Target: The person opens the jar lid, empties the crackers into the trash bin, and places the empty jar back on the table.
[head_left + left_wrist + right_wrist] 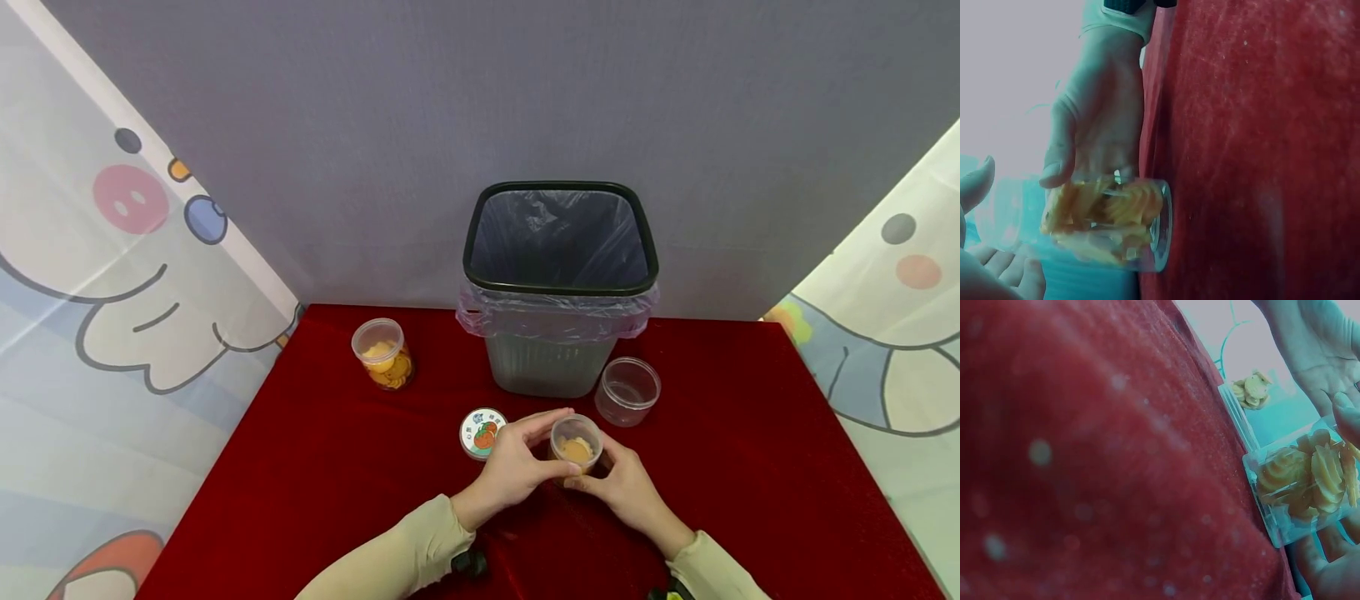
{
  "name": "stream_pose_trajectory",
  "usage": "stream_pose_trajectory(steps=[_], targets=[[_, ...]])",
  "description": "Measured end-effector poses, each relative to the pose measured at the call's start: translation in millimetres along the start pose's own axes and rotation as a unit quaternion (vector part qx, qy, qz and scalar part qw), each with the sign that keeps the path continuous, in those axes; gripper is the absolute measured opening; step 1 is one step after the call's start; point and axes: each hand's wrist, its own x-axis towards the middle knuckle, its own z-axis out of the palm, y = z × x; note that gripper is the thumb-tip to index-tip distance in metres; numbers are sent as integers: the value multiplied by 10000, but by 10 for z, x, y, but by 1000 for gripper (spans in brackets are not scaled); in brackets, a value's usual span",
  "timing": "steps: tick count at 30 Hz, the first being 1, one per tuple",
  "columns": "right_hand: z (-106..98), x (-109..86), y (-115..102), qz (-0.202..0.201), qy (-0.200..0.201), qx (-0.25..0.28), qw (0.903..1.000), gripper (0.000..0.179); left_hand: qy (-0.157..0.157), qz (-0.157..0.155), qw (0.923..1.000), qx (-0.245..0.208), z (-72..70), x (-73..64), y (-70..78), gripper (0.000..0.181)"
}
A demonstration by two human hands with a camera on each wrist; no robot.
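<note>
Evenly, two bare hands share a small clear cylindrical jar [576, 443] at the near middle of the table: the left hand [517, 462] has its fingers curved along one side and its thumb across the near wall, while the right hand [628, 490] grips the opposite side, thumb in front and fingers behind, both parted only as far as the jar's width. Ridged golden-brown biscuits [1325, 478] fill much of it; it looks upright, its base close to the dark red velvety cloth [337, 500], though whether the two touch I cannot tell. Just beside the left hand lies a round white lid with an orange fruit picture [483, 433]. Behind the right hand stands a wide, clear plastic tub [628, 393], near a grey, black-rimmed bin [551, 371] lined with a translucent pinkish bag [551, 321]. Well apart, toward the far left, a second clear biscuit jar [384, 358] stands on the cloth.
</note>
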Motion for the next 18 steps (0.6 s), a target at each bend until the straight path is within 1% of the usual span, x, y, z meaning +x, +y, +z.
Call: stream_pose_trajectory(steps=[4, 7, 11, 14, 16, 18], targets=[[1, 0, 6, 5, -28, -22, 10000, 79, -387, 135, 9991, -44, -63, 23, -26, 74], [3, -12, 14, 6, -71, -19, 10000, 79, -726, 170, 9972, -24, -121, 49, -26, 76], [6, -8, 19, -26, -36, -33, 10000, 77, -1190, 152, 9927, 91, -230, 142, -28, 75], [8, -1, 14, -7, -3, -68, 10000, 77, -1661, 250, 9858, 41, -331, 233, -42, 74], [8, 1, 8, 28, -1, -90, 10000, 77, -2012, 331, 9790, -52, -394, 294, 36, 73], [9, 3, 5, 46, -4, -101, 9999, 77, -2346, 308, 9713, -234, -442, 350, 101, 73]])
